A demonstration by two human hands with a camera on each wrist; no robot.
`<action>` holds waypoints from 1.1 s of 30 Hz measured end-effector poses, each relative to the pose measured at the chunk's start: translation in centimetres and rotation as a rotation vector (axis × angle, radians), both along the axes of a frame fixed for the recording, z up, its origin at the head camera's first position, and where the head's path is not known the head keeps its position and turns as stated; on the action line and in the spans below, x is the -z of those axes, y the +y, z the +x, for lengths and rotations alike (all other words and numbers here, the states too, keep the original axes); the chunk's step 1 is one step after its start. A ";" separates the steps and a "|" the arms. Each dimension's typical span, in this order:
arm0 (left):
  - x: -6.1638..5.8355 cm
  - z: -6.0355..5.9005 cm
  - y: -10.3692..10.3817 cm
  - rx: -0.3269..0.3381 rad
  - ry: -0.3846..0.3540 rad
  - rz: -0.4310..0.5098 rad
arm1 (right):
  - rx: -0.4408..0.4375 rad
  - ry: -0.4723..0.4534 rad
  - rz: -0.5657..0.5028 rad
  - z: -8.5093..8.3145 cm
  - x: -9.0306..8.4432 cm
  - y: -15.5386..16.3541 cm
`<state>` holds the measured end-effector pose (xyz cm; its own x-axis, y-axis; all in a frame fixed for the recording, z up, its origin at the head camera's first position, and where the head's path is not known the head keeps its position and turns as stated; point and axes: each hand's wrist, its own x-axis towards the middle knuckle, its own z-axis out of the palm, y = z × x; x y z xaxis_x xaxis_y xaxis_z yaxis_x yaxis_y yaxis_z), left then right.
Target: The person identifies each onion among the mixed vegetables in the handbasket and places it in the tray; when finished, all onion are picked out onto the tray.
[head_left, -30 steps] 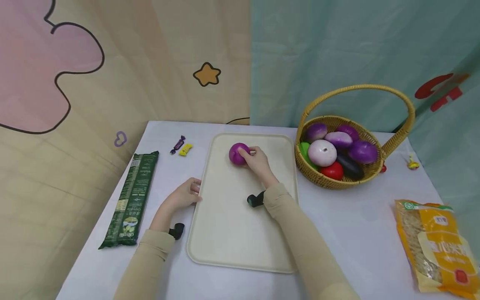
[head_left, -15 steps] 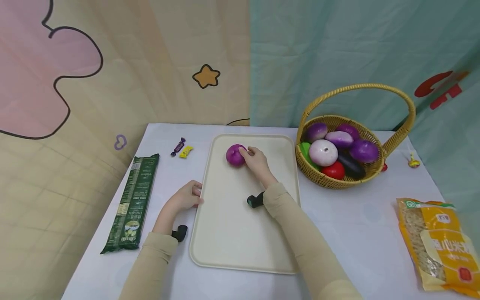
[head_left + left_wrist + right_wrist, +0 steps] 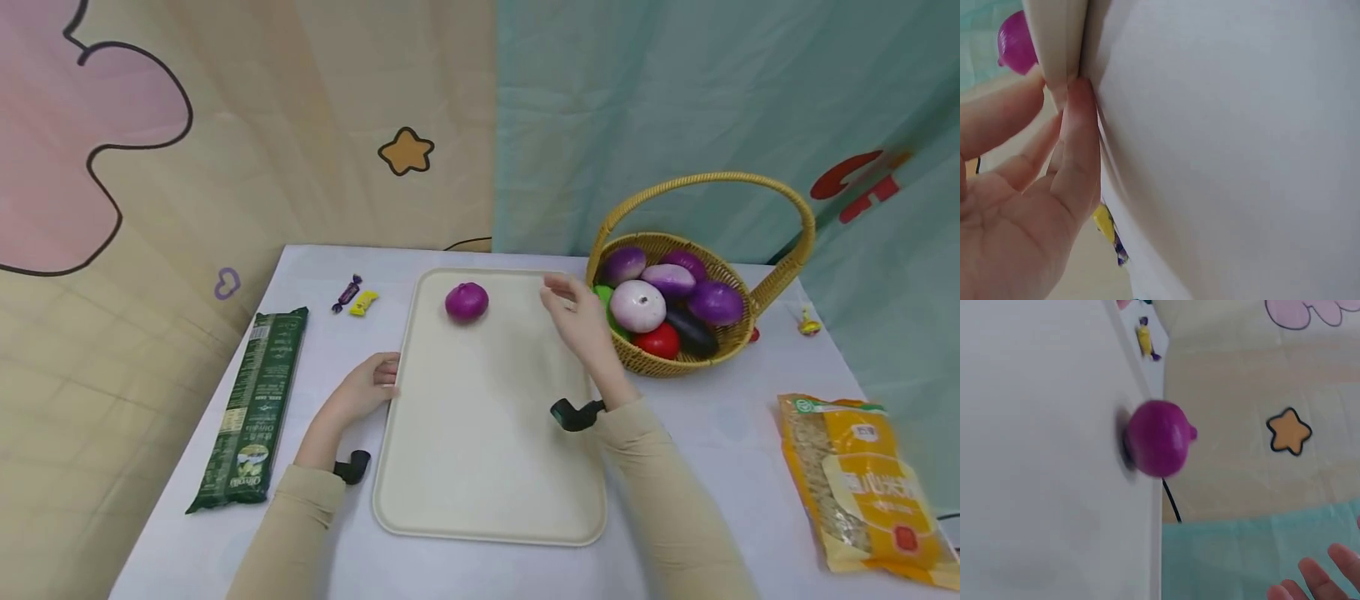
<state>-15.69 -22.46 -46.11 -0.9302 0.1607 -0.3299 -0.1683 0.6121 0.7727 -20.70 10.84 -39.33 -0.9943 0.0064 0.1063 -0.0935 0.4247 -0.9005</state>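
A purple onion (image 3: 467, 302) sits on the far left part of the cream tray (image 3: 487, 433), its stem nub showing in the right wrist view. My left hand (image 3: 366, 388) pinches the tray's left rim, thumb on one side and fingers on the other, as the left wrist view (image 3: 1029, 181) shows. Over the tray's right edge, beside the basket, my right hand (image 3: 581, 321) hovers with loosely bent fingers and nothing in them. Only its fingertips (image 3: 1322, 581) enter the right wrist view.
A wicker basket (image 3: 783, 279) with a tall handle holds an eggplant, a tomato and several purple vegetables at the back right. A green packet (image 3: 251, 408) lies left. Two wrapped candies (image 3: 363, 302) lie behind it. An orange noodle bag (image 3: 862, 487) is at the right.
My right hand has let go of the onion and moved right toward the basket. The onion stays on the tray, slightly further left than at first. My left hand keeps its place at the rim.
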 end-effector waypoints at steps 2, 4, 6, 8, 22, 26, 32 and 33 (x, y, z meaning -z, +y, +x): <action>-0.1 -0.2 0.3 -0.019 0.004 0.013 | 0.068 0.034 -0.015 0.8 -0.5 2.2; -0.1 -0.4 0.5 -0.034 0.005 0.008 | 0.166 0.075 -0.023 1.4 -0.7 4.2; 0.0 -0.6 0.6 -0.052 0.002 -0.002 | 0.268 0.101 -0.018 1.8 -0.5 6.1; 0.1 -0.7 0.6 -0.072 -0.005 -0.010 | 0.351 0.109 0.008 2.1 -0.2 7.7; -0.3 -0.9 0.8 -0.128 -0.057 0.027 | 0.345 -0.064 0.150 2.1 3.2 10.6; -0.1 -0.9 1.0 -0.142 -0.071 0.019 | 0.360 -0.009 0.190 1.9 4.0 10.5; -0.4 -1.0 1.1 -0.154 -0.084 0.013 | 0.382 0.063 0.306 1.6 4.8 10.1; -0.4 -1.0 1.1 -0.154 -0.081 0.010 | 0.391 0.077 0.312 1.6 4.9 10.0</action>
<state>-16.72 -21.39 -45.69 -0.9144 0.0221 -0.4042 -0.3216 0.5668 0.7585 -19.12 20.87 -44.20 -0.9130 0.3331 0.2358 0.0650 0.6891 -0.7217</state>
